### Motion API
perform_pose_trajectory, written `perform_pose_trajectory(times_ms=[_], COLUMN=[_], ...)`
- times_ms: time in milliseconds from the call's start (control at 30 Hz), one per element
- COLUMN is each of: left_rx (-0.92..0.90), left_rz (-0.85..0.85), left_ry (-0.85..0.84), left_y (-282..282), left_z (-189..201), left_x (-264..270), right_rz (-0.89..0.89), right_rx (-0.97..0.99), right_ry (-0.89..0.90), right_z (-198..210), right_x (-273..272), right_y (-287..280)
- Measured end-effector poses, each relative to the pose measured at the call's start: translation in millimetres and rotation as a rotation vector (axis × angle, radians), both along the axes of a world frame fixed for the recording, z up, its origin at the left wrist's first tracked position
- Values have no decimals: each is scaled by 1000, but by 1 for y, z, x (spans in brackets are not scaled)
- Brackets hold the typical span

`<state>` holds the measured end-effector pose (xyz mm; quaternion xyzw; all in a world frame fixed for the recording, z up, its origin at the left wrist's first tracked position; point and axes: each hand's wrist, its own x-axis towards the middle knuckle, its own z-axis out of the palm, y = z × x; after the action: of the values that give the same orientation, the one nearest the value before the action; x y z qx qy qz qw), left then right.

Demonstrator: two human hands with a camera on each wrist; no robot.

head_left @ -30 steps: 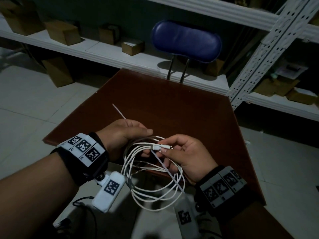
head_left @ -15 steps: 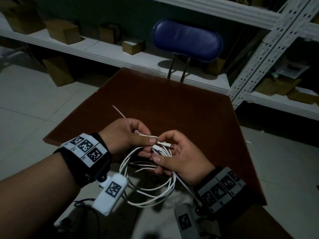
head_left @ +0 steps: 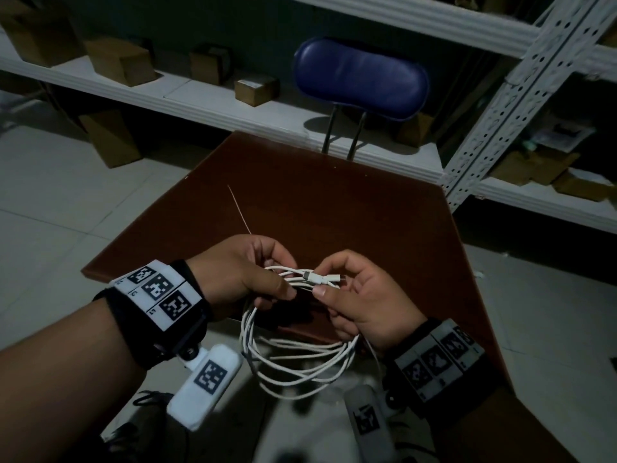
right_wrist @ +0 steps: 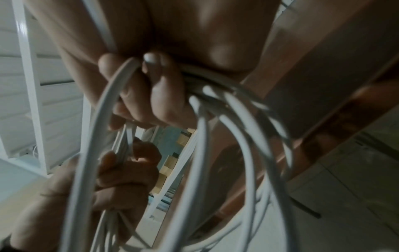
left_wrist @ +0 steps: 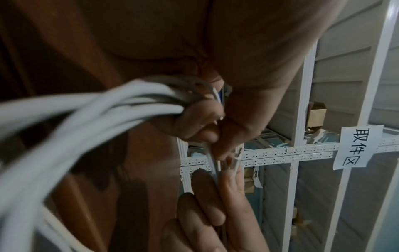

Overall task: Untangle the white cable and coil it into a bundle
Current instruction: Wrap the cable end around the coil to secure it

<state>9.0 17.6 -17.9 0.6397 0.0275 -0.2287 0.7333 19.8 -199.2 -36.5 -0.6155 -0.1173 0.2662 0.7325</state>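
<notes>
Two bare hands meet in front of the person, just over the near edge of a dark reddish-brown table (head_left: 334,202). The left hand (head_left: 240,272) has its thumb and fingers curled around a gathered bunch of strands of the white cable (head_left: 300,365), gripping the top of the coil. The right hand (head_left: 364,295) faces it, close enough that the fingertips nearly meet, and pinches the cable's two connector ends (head_left: 322,279) between thumb and forefinger; its lower fingers also curl round strands at the coil's right side.

The cable hangs below both hands in several loose, roughly round loops, partly over the table edge and partly over the pale tiled floor (head_left: 60,195). In the wrist views the loops are blurred, so it is hard to tell whether any strands are still crossed or knotted.

Each wrist wears a black band with white square-patterned markers. A thin pale strand (head_left: 238,208) lies on the table beyond the left hand. Behind the table stands a chair with a blue padded backrest (head_left: 360,78), and white metal shelving (head_left: 187,95) holds small cardboard boxes (head_left: 255,88).
</notes>
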Motion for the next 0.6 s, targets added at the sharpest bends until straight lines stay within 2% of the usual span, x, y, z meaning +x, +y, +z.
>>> perform_pose_trajectory(times_ms=[200,367,600], left_rx=[34,-26,37], left_rz=[-44,55,78], left_ry=[-19,15,-18], left_y=[9,3,1], left_z=[0,3,-1], left_x=[1,1,0], right_rz=[0,-61,-96], right_rx=[-7,5,-83], right_ry=[19,37,-6], right_z=[1,-1,-4], right_x=[3,3,2], right_y=[-3,1,5])
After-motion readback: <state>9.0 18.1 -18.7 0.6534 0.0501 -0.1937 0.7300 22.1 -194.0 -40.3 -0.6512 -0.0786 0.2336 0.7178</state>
